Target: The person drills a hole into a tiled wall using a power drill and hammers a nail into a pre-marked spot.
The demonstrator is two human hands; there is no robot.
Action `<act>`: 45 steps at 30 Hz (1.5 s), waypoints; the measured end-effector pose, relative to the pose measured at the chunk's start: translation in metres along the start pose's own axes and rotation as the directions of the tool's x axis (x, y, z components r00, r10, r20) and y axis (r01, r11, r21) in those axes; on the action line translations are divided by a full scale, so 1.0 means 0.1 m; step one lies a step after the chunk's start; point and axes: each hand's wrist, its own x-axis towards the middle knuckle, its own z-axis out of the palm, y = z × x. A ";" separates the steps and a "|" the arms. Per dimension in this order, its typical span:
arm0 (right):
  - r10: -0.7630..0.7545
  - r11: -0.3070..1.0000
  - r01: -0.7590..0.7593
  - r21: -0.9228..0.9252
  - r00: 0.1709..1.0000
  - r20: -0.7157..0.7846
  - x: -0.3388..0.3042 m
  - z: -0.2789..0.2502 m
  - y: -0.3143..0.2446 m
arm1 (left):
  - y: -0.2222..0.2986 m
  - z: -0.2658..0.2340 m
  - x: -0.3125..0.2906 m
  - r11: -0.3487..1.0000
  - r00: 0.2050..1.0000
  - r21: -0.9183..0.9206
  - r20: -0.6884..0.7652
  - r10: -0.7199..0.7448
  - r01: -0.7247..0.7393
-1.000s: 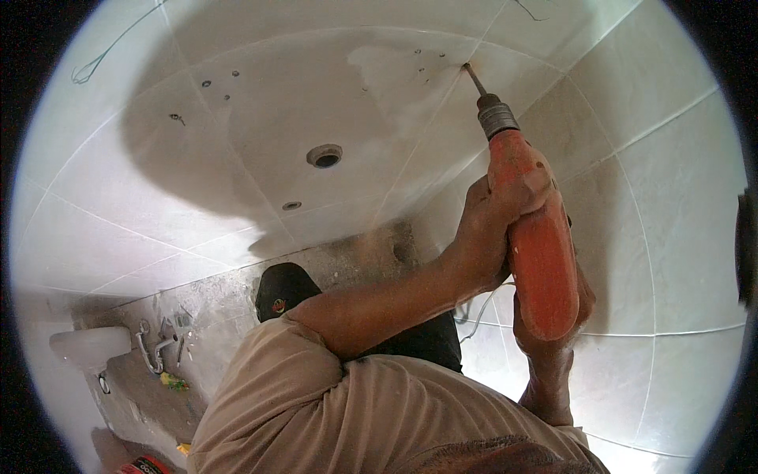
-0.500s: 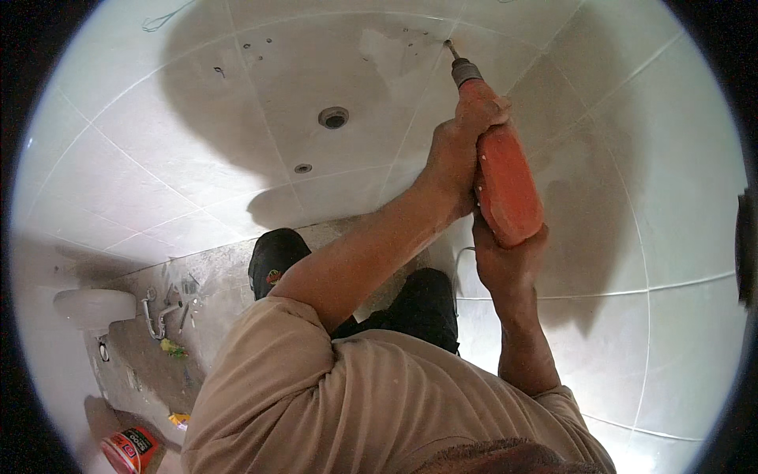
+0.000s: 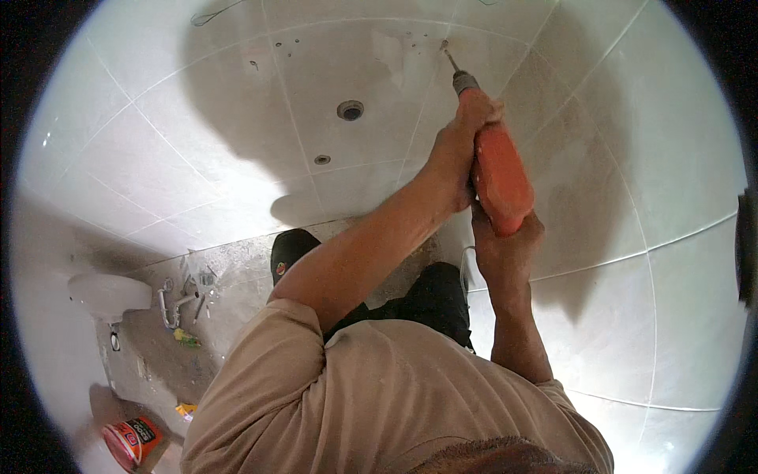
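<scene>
A red power drill (image 3: 504,170) points up and away from me at the tiled wall. My left hand (image 3: 458,150) is wrapped round its front part, just behind the grey chuck (image 3: 466,81). At its rear end my right hand (image 3: 509,243) grips the drill, its fingers partly hidden under the body. The thin drill bit (image 3: 452,61) reaches to a small chipped hole (image 3: 444,44) in the wall. Whether its tip is in the hole or just short of it, I cannot tell.
The tiled wall (image 3: 363,142) has a large drain opening (image 3: 350,110), a smaller fitting (image 3: 322,159) and several small drilled holes. A white basin (image 3: 109,295) is at the left. Pipe fittings (image 3: 167,306) lie on the dusty floor; a red bucket (image 3: 131,442) stands lower left.
The view has shifted, so the wall fittings and floor things sit further right. Slightly more of the drill bit shows between chuck and hole. Both hands keep their hold on the drill.
</scene>
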 end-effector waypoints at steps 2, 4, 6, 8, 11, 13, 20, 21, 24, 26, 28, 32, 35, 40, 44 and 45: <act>0.052 0.998 -0.052 0.031 0.999 -0.002 -0.14 -0.06 0.02 | -0.07 -0.02 -0.08 0.998 0.998 -0.009 -0.005 -0.066 0.066; 0.105 0.993 -0.105 0.058 0.994 0.006 -0.20 -0.13 0.04 | -0.16 -0.03 -0.13 0.999 0.999 0.028 0.024 -0.039 0.038; 0.019 0.998 -0.017 0.059 0.999 -0.045 -0.19 -0.18 0.07 | -0.19 -0.01 -0.11 0.998 0.998 0.040 0.045 -0.048 0.046; 0.044 0.998 -0.042 0.050 0.998 -0.034 -0.12 -0.24 0.10 | -0.19 0.04 -0.08 0.997 0.996 0.057 0.068 -0.052 0.048; 0.072 0.997 -0.072 0.038 0.997 -0.005 0.02 -0.31 0.12 | -0.12 0.16 -0.06 0.997 0.998 0.073 0.063 0.025 -0.029; 0.076 0.996 -0.077 0.041 0.997 0.015 0.11 -0.32 0.10 | -0.08 0.18 -0.02 0.995 0.997 0.072 0.046 0.062 -0.065; 0.026 0.996 -0.027 0.085 1.000 0.013 0.25 -0.25 0.16 | -0.02 0.11 0.10 0.989 0.991 0.085 0.077 0.114 -0.120; 0.013 0.996 -0.014 0.088 1.000 0.004 0.26 -0.23 0.16 | 0.01 0.11 0.12 0.988 0.989 0.092 0.091 0.117 -0.125; 0.062 0.992 -0.063 0.113 0.998 0.019 0.31 -0.22 0.11 | 0.05 0.11 0.13 0.985 0.987 0.102 0.103 0.125 -0.136; 0.051 0.996 -0.053 0.078 0.998 0.033 0.32 -0.26 0.13 | 0.06 0.13 0.13 0.985 0.986 0.103 0.105 0.129 -0.140; 0.041 0.998 -0.043 0.044 0.998 0.049 0.32 -0.28 0.16 | 0.07 0.11 0.09 0.978 0.991 0.183 0.103 0.081 -0.099; 0.113 0.993 -0.114 0.024 0.991 0.066 0.34 -0.23 0.15 | 0.01 0.08 0.13 0.637 0.785 0.624 -0.059 0.616 -0.452; 0.178 0.983 -0.181 0.032 0.980 0.084 0.40 -0.31 0.04 | 0.33 0.00 0.45 -0.585 -0.067 0.564 0.684 0.726 -0.583; 0.391 0.920 -0.389 -0.047 0.901 0.187 0.52 -0.32 -0.01 | 0.49 0.04 0.59 -0.269 0.331 0.466 0.843 0.424 -0.843; 0.203 0.979 -0.200 -0.042 0.977 0.071 0.46 -0.28 0.24 | 0.35 0.14 0.67 -0.265 0.201 0.432 0.772 0.603 -0.862; 0.196 0.980 -0.194 -0.045 0.979 0.051 0.48 -0.27 0.27 | 0.34 0.18 0.68 -0.303 0.214 0.465 0.772 0.598 -0.832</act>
